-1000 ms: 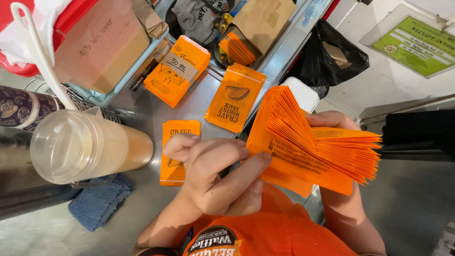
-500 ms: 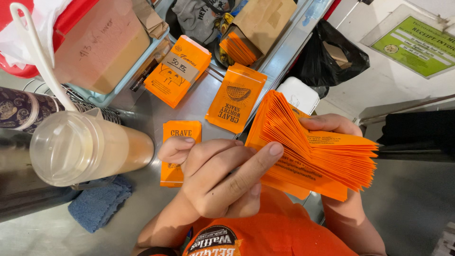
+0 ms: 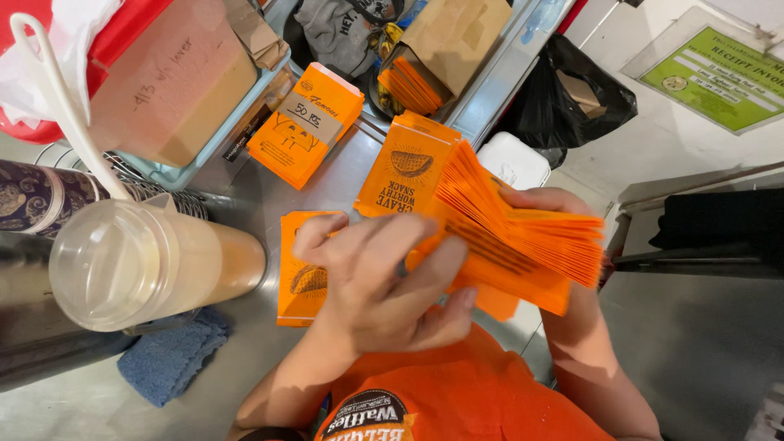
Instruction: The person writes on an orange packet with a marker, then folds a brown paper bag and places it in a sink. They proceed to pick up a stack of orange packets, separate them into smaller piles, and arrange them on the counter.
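A food stall's steel counter (image 3: 343,184), stacked with orange snack sleeves (image 3: 304,122).
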